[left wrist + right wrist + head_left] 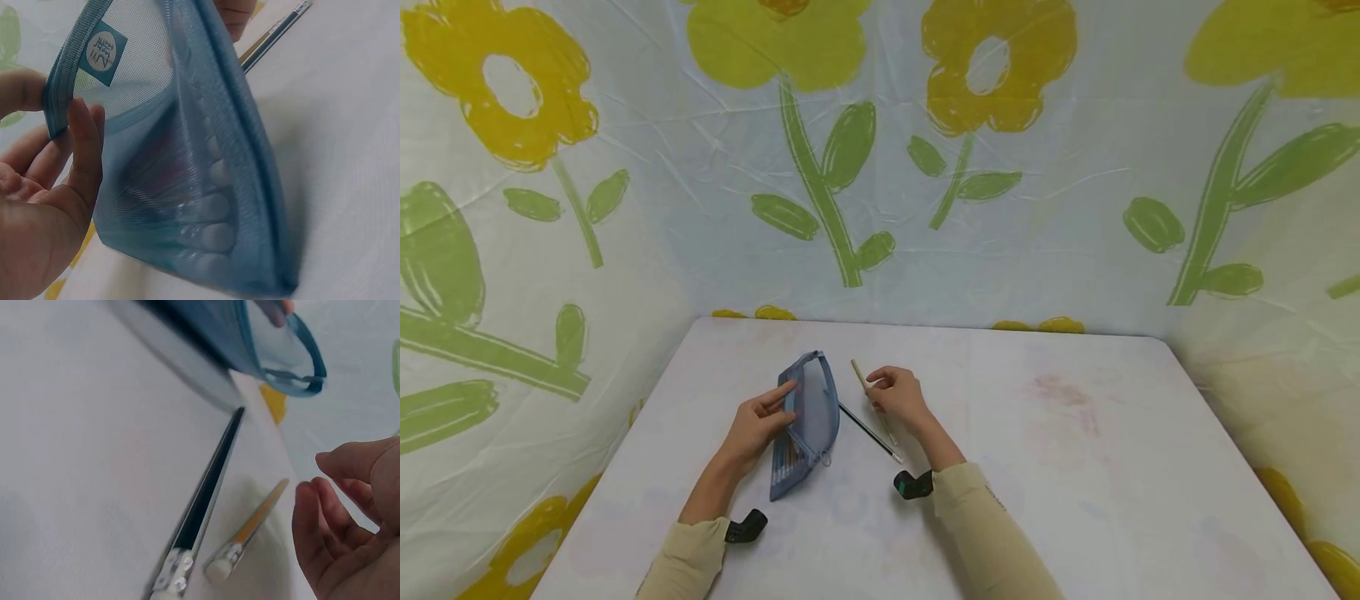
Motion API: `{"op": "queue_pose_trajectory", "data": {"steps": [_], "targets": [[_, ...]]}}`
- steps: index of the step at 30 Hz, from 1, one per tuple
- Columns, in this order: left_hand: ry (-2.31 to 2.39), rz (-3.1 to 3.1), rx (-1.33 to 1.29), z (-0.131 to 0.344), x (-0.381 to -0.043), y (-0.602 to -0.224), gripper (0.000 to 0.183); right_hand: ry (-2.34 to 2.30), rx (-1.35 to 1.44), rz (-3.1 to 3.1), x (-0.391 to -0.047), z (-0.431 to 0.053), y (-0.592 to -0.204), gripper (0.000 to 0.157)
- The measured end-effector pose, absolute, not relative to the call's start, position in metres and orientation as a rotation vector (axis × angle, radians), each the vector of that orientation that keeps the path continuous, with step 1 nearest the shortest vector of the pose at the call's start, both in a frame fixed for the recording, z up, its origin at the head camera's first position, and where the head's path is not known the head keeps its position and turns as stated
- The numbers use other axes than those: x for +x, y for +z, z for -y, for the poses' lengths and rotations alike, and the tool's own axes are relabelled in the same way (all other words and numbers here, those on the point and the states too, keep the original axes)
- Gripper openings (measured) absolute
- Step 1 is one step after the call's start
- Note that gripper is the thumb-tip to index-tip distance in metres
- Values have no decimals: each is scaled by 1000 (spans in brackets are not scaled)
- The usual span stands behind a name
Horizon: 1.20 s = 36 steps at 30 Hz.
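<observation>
A blue mesh pencil case (817,410) stands tilted and unzipped on the table, pinched at its upper edge between the thumb and fingers of my left hand (758,427). Through the mesh in the left wrist view, several white-ended pencils (216,237) show inside. My right hand (901,397) hovers over a yellow pencil (255,520), thumb and fingertips bent loosely and apart; the right wrist view shows nothing between them. Left of that pencil, a dark pencil (211,494) with a white eraser lies on the table, its far end close to the case.
A pale table (1075,467) with faint reddish stains (1060,390) spreads around the hands. Behind it and at its sides hangs a flower-printed cloth (1045,217). Black wrist mounts (913,485) sit at both sleeve cuffs.
</observation>
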State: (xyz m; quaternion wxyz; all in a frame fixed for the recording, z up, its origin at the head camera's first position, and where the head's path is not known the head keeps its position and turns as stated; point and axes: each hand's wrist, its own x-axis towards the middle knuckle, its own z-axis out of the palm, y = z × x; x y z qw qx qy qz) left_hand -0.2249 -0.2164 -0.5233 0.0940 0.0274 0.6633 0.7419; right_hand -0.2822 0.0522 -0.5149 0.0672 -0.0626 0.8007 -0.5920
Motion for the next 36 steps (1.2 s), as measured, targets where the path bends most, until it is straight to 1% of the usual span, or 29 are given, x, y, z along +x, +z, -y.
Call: {"op": "queue_pose_trajectory", "data": {"steps": [7,15,21,31,36], "targets": [[2211,-1948,71,214,-226,-525,60,-1535,-349,-2691,-288,-60,-531,20],[2233,-1945,67,215,-219,-521,61,-1347,-453,-2764,-290,-57,-535,32],[2239,-1927,100,217,-221,-520,61,-1287,-463,-2773,-298,-57,-533,36],[2221,-1942,102,217,-223,-519,62,-1198,-545,-2728,-308,-63,-528,35],[2224,-1937,105,218,-224,-520,60,-1221,-519,-2682,-311,-64,-528,33]]}}
